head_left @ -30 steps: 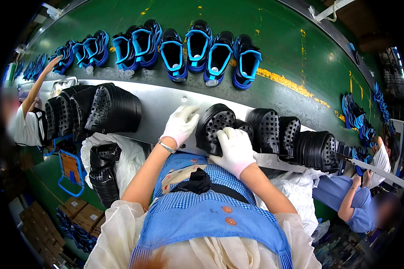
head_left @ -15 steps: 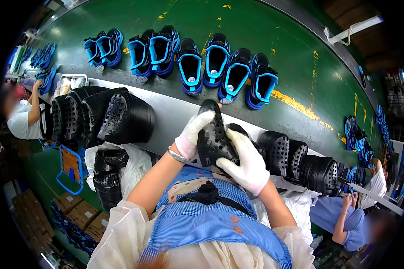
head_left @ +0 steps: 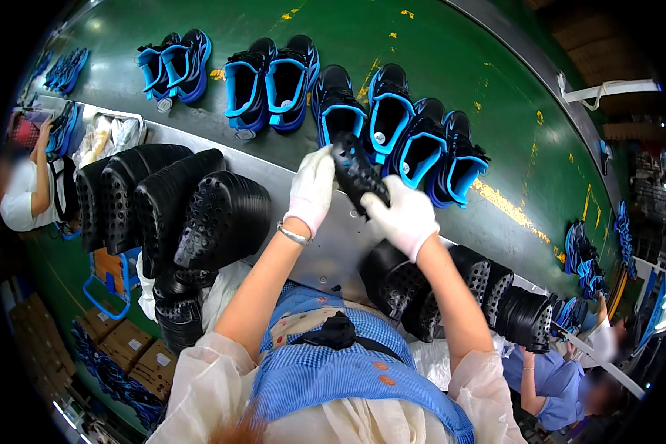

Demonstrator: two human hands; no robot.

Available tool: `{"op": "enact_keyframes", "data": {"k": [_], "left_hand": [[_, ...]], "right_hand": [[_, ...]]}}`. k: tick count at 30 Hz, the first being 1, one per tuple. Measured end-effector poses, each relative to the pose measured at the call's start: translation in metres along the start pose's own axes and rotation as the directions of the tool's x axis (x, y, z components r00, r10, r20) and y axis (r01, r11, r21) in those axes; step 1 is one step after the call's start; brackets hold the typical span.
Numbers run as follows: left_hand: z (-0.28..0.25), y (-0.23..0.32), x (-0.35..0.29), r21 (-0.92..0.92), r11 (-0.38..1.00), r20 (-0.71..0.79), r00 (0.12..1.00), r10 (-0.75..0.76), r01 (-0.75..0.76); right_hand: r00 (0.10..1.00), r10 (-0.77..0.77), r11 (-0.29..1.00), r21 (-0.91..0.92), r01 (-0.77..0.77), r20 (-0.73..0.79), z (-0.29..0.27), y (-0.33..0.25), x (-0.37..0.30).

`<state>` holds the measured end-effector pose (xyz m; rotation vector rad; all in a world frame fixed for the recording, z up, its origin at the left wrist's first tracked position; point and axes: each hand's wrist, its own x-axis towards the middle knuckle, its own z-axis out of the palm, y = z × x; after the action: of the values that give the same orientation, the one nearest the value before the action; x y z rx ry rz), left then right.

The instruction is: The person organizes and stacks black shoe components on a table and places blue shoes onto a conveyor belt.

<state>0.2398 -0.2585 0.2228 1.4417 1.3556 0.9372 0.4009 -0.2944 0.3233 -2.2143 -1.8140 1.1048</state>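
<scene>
A black perforated plastic shoe insert point(head_left: 359, 174) is held up between my two white-gloved hands, above the near edge of the green belt. My left hand point(head_left: 313, 185) pinches its upper end, and my right hand point(head_left: 405, 214) grips its lower end, thumb and fingers closed. Just beyond the insert stand black-and-blue sneakers point(head_left: 339, 111), their openings turned toward me; its tip overlaps the nearest one in view, and I cannot tell whether they touch. Nested stacks of similar perforated inserts point(head_left: 226, 214) lie at my left, with more insert stacks point(head_left: 396, 277) by my right forearm.
A metal ledge point(head_left: 288, 159) runs along the belt point(head_left: 496, 96). Another sneaker pair point(head_left: 174, 65) stands at the far left. A white tray point(head_left: 115, 133) holds pale items. Co-workers sit at both sides, one in a blue top point(head_left: 555, 385). Cartons point(head_left: 126, 344) stand at lower left.
Both hands have moved away from my body with the insert, over the belt's edge. The insert has turned to a thinner, more slanted outline. The right-hand stacks show more fully.
</scene>
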Motion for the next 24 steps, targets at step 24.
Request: {"op": "enact_keyframes", "data": {"k": [24], "left_hand": [[0.044, -0.009, 0.091, 0.745, 0.665, 0.463, 0.676, -0.573, 0.053]], "right_hand": [[0.995, -0.104, 0.905, -0.415, 0.091, -0.009, 0.06, -0.016, 0.211]]}}
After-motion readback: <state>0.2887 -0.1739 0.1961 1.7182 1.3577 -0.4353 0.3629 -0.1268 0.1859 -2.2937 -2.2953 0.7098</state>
